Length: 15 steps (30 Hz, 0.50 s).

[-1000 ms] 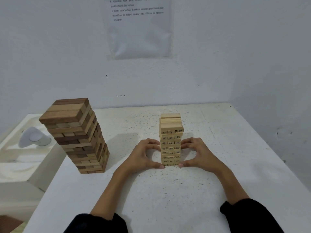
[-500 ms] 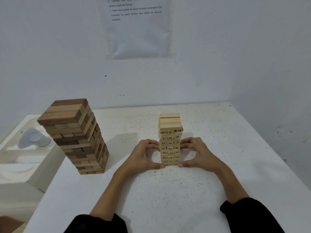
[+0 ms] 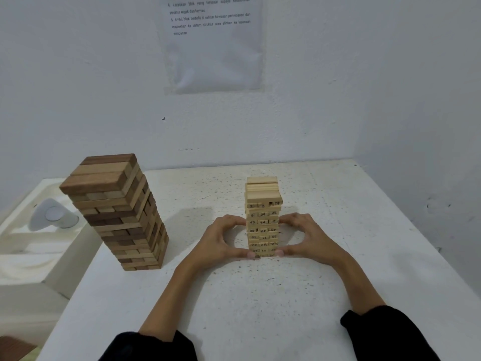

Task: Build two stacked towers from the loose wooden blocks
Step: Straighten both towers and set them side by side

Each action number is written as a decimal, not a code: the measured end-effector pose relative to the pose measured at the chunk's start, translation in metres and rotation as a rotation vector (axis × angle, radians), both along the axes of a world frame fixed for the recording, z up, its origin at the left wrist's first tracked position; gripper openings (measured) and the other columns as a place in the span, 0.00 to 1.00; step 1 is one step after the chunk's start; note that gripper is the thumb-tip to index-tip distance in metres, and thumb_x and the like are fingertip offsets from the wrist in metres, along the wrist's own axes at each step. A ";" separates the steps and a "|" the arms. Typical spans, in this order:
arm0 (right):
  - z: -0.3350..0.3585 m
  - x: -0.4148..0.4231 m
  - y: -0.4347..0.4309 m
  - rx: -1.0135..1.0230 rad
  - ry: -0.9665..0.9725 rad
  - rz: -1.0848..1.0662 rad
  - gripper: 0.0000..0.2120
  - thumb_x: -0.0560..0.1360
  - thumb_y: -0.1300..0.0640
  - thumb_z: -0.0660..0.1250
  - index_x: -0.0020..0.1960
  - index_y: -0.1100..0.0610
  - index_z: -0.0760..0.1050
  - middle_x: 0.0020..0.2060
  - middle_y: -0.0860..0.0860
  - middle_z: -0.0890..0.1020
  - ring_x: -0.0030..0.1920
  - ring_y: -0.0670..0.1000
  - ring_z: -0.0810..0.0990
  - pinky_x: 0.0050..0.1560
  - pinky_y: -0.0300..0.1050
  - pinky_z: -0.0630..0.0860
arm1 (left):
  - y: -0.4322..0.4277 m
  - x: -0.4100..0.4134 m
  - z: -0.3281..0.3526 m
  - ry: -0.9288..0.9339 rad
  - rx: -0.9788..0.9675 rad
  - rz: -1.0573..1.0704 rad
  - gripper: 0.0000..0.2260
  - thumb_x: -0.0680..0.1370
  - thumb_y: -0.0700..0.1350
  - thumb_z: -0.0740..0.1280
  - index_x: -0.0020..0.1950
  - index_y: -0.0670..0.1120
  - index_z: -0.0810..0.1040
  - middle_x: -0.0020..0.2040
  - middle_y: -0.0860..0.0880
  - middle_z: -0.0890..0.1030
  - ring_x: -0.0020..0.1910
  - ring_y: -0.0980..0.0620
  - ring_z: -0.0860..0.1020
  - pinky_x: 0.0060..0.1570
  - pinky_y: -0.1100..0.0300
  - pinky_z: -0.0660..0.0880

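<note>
A white, speckled worktop (image 3: pixel 260 303) fills a corner between two plain white walls. A printed sheet (image 3: pixel 213 48) hangs on the far wall, well beyond the fingers.

Over the last second almost nothing has changed. The left hand (image 3: pixel 216 243) and right hand (image 3: pixel 309 241) stay where they were, one on either side of the pale tower (image 3: pixel 263 220), which stands upright between them. Each hand makes a curved C. The left fingers (image 3: pixel 238 220) and right fingers (image 3: pixel 286 219) touch the tower's sides about halfway up, and both thumbs press in at its foot. So both hands are curled against the tower, clasping it between them and holding nothing else. The numbered block ends facing the camera line up fairly evenly. The top layers sit a little proud of the stack, above the fingers.

This stillness reads as squaring up and steadying, not adding blocks. The dark tower (image 3: pixel 119 212) stands free, well to the left of the left fingers, and no hand touches it. No loose blocks show anywhere on the worktop. With both towers up, the building looks essentially done, and only this final straightening seems left.

Further left, past the dark tower and off the worktop's edge, sits a lower white tray (image 3: pixel 28 256) with a small white rounded object (image 3: pixel 53 216) in it. Dark sleeves (image 3: pixel 385 334) cover both forearms near the bottom edge.
</note>
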State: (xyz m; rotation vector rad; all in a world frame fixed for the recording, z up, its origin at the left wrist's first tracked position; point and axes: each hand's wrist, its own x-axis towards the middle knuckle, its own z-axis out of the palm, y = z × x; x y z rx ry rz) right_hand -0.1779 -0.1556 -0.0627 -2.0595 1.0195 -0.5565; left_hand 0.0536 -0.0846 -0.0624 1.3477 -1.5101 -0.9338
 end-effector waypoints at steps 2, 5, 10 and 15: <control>0.001 0.001 0.001 -0.014 -0.014 0.009 0.28 0.56 0.38 0.77 0.53 0.33 0.70 0.56 0.34 0.71 0.60 0.35 0.63 0.66 0.48 0.63 | -0.001 0.001 -0.005 0.053 0.001 0.017 0.28 0.56 0.46 0.82 0.54 0.43 0.81 0.58 0.45 0.77 0.59 0.54 0.77 0.58 0.58 0.75; 0.000 0.003 0.001 -0.032 -0.010 0.002 0.25 0.55 0.36 0.75 0.50 0.32 0.71 0.55 0.32 0.71 0.60 0.34 0.63 0.67 0.48 0.63 | -0.003 0.000 -0.009 0.078 -0.012 0.026 0.28 0.57 0.41 0.83 0.54 0.37 0.80 0.59 0.42 0.77 0.58 0.54 0.77 0.54 0.61 0.76; 0.002 0.003 0.002 -0.036 -0.011 0.012 0.26 0.59 0.42 0.78 0.51 0.33 0.70 0.54 0.31 0.70 0.59 0.32 0.63 0.67 0.47 0.62 | -0.005 -0.001 -0.012 0.114 -0.013 0.028 0.28 0.56 0.46 0.82 0.54 0.41 0.80 0.59 0.44 0.77 0.60 0.50 0.77 0.60 0.47 0.76; 0.008 0.002 0.005 0.042 -0.116 -0.020 0.30 0.54 0.34 0.72 0.55 0.34 0.71 0.54 0.32 0.73 0.58 0.37 0.67 0.56 0.35 0.65 | -0.005 0.001 -0.012 0.079 0.048 -0.019 0.34 0.57 0.51 0.83 0.61 0.48 0.78 0.63 0.44 0.76 0.65 0.44 0.73 0.61 0.38 0.71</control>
